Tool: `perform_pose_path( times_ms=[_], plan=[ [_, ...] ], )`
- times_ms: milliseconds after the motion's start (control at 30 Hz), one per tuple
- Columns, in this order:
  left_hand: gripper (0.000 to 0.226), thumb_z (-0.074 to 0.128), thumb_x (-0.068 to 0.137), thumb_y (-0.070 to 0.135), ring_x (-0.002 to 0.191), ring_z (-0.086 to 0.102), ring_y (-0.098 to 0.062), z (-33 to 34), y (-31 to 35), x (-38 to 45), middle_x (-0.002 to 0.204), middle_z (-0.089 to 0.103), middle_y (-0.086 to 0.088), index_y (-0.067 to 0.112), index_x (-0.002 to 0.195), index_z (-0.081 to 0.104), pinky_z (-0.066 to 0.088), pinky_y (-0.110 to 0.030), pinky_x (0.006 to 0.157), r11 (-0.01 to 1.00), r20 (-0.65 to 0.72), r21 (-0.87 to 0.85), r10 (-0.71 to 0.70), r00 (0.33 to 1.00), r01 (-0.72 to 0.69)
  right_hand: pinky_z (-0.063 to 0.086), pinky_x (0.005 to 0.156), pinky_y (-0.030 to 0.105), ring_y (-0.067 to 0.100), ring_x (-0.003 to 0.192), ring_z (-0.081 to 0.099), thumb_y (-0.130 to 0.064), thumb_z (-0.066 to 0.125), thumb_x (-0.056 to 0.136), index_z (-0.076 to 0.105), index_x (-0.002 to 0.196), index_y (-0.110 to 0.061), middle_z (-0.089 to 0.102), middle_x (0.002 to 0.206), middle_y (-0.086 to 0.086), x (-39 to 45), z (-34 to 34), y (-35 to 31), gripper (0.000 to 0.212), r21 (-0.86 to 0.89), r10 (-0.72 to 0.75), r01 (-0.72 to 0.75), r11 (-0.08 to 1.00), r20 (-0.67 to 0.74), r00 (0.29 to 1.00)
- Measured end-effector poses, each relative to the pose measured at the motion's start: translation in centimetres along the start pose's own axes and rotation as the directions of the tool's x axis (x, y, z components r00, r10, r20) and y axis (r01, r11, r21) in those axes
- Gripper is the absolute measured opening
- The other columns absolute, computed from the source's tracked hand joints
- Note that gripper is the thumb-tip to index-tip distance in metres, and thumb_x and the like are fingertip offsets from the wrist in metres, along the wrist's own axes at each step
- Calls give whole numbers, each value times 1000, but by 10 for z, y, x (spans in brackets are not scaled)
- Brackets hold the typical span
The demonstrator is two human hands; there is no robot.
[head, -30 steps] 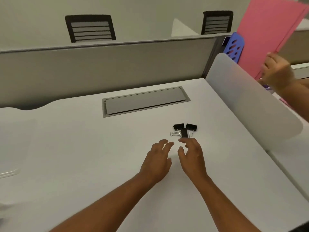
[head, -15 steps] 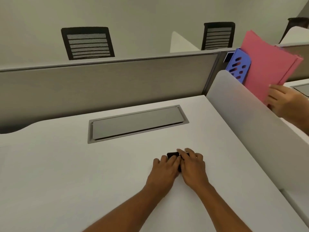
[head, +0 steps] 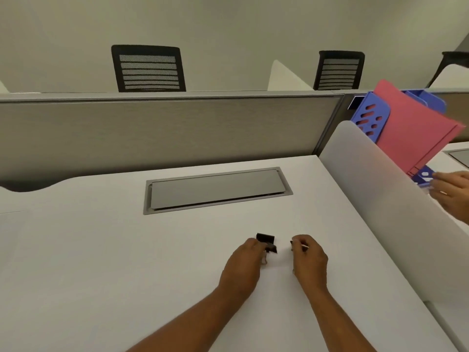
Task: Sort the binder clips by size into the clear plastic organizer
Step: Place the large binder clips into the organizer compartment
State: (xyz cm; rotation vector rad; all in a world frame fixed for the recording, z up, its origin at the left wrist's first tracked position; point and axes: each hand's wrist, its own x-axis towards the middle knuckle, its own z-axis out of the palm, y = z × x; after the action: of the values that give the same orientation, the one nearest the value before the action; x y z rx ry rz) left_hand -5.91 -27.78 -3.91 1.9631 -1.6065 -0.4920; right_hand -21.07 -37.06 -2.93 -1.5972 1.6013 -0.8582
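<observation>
Both my hands rest on the white desk (head: 101, 262), a small gap between them. My left hand (head: 243, 265) has its fingers curled round black binder clips (head: 266, 241); one black body sticks out above the fingertips and a wire handle shows below. My right hand (head: 309, 257) is curled round another clip, of which only a dark edge (head: 291, 243) shows at the fingertips. The clear plastic organizer is not in view.
A grey cable hatch (head: 215, 189) is set into the desk beyond my hands. A white divider panel (head: 375, 189) runs along the right side. Behind it another person's hand (head: 451, 191) is by a pink folder (head: 416, 133) in a blue file rack (head: 368, 118).
My hands closed over the clip pile, then drew apart, each taking clips with it. The camera tilted up. The other person lowered the pink folder into the rack.
</observation>
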Motion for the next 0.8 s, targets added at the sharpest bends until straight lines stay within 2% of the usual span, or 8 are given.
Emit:
perform_pose_path(
  times_ms=[67,133,200,300,433,533,667,800],
  plan=[
    [26,50,106,12,95,67,-12,-23,13,-15,111,71,11,26,119,69,48,-14,80,928,-47,-309,-231,972,206,54,69,38,26,76,66,-11,54,99,72,88,-14,73,90,12,-5,-9,-13,21,413,305,-295,861,44,951],
    [20,52,107,12,84,72,-17,-45,23,-37,102,75,8,23,109,68,56,-19,75,724,45,-608,-377,925,325,50,68,36,25,75,64,-13,57,95,70,90,-10,71,93,14,-19,-16,-27,14,652,478,-498,571,229,848],
    [14,54,106,11,85,76,-22,-62,23,-65,108,76,-1,18,112,65,63,-31,82,535,159,-753,-418,894,384,48,71,36,26,78,64,-23,54,97,68,94,-11,70,95,11,-42,-16,-38,19,692,478,-604,394,407,778],
    [18,54,104,-1,86,75,-30,-85,13,-110,113,75,-14,9,118,53,63,-41,83,271,298,-859,-424,855,434,49,63,34,26,78,65,-38,51,103,67,100,-9,69,92,11,-89,-7,-52,33,634,392,-708,312,593,703],
    [52,60,92,-20,82,72,-33,-118,-8,-171,113,69,-22,16,129,54,60,-42,75,63,409,-879,-409,815,473,46,50,28,26,65,63,-21,63,94,69,99,-4,69,91,18,-165,8,-81,19,477,356,-789,387,712,605],
    [63,67,83,-20,79,70,-29,-146,-27,-209,105,72,-19,21,130,62,56,-40,67,18,434,-876,-404,805,481,43,46,28,28,58,61,-14,64,95,69,103,1,72,88,22,-213,24,-96,18,365,342,-758,541,728,594],
    [47,56,91,-11,76,65,-24,-188,-53,-254,102,70,-16,20,121,73,48,-36,63,42,378,-892,-475,794,450,38,46,24,27,51,58,-24,56,104,65,107,-1,72,81,19,-266,53,-117,25,221,312,-630,745,719,621],
    [29,66,100,12,86,68,-21,-233,-85,-299,102,74,-6,29,122,69,54,-37,77,163,240,-908,-550,800,385,30,49,26,20,48,45,-40,51,107,68,102,-4,69,74,10,-319,91,-153,39,136,240,-459,878,705,668]
  ],
)
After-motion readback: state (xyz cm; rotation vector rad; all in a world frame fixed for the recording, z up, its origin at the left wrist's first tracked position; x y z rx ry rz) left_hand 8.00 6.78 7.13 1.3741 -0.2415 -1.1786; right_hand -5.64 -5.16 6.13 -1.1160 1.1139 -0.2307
